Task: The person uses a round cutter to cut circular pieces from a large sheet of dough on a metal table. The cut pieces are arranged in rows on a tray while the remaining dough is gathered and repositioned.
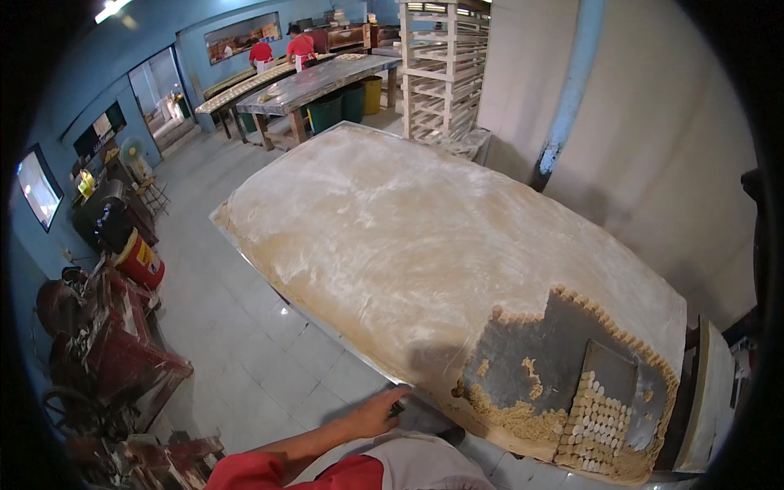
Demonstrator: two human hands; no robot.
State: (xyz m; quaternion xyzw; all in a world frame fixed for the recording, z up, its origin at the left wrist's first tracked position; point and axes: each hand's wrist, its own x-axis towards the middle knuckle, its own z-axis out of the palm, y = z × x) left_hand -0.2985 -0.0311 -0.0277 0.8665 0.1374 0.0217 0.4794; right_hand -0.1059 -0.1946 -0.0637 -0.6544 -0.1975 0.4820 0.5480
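Note:
My left hand [377, 415] is beside the near edge of a large table, its fingers curled around a small dark object [397, 407] that I cannot make out. My right hand is out of view. A wide, flour-dusted sheet of dough [384, 220] covers most of the table. At its near right part, the bare dark tabletop [510, 351] shows, bordered by a scalloped cut edge of dough. Dough scraps [523, 420] lie there in a crumbly heap. A metal tray [612, 367] holds rows of small round pale dough pieces [592, 425].
Red machinery [131, 351] and a red bucket [140, 261] stand along the left side. Behind the table is a tall wooden rack [445, 73]. Two people in red [300, 47] work at far tables. A blue pipe [563, 106] runs down the right wall.

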